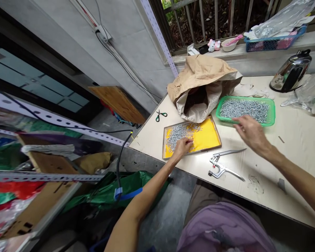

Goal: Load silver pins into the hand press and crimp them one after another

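Observation:
My left hand (183, 146) rests over a shallow yellow-lined tray (208, 134), its fingers curled together at the edge of a heap of small silvery metal pins (179, 133), which look like rivets or screws. What those fingers hold, if anything, is hidden. Just in front of a green plastic basket (271, 113) hovers my right hand (252, 135), thumb and forefinger slightly apart, with nothing visible between them. The basket is filled with similar metal pins (244, 109). Hand pliers (222, 166) lie on the table below the tray, between my forearms.
A large open paper bag (204, 77) stands behind the tray. Small scissors (160, 115) lie to its left. At the right are an electric kettle (291, 71) and clear plastic (313, 91). A blue basket (274, 43) sits on the windowsill. The table's left edge (144, 131) borders a cluttered floor.

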Motion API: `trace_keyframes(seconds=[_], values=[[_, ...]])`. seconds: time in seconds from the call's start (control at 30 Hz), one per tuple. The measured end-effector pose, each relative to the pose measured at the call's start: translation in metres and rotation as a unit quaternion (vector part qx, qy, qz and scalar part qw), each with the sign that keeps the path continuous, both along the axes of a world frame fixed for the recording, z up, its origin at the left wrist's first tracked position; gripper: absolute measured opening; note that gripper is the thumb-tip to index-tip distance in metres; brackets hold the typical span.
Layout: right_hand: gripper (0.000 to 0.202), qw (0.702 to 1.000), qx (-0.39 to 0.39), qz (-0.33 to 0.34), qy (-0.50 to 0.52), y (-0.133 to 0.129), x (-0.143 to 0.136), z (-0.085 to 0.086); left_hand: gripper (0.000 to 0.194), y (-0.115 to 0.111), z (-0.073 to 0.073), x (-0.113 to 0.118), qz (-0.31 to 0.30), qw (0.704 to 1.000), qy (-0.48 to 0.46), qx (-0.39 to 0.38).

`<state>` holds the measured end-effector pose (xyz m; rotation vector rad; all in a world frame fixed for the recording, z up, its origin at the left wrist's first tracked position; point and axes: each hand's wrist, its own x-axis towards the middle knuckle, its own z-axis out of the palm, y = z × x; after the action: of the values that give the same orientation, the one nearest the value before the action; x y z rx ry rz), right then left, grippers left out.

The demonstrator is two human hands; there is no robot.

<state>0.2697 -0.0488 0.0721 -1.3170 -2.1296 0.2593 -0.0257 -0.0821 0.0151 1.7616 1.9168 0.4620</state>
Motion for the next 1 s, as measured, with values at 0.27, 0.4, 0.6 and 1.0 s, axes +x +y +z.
trace_keyframes(seconds=[0.27,0.4,0.6,1.0], values=[[0.016,0.937,-0.251,0.104,0.218,-0.01,-0.116,-0.059,0.012,-0.009,0.006,0.024,0.147,0.933,-0.328,-0.027],[0.022,0.929,-0.244,0.124,0.25,-0.004,-0.136,-0.062,0.009,-0.011,0.007,0.022,0.16,0.919,-0.36,-0.003],[0.016,0.939,-0.236,0.141,0.208,-0.003,-0.139,-0.06,0.005,-0.016,0.003,0.022,0.174,0.916,-0.361,0.004],[0.029,0.933,-0.263,0.171,0.178,-0.002,-0.146,-0.049,0.024,-0.019,0.025,0.001,0.244,0.84,-0.479,-0.069]])
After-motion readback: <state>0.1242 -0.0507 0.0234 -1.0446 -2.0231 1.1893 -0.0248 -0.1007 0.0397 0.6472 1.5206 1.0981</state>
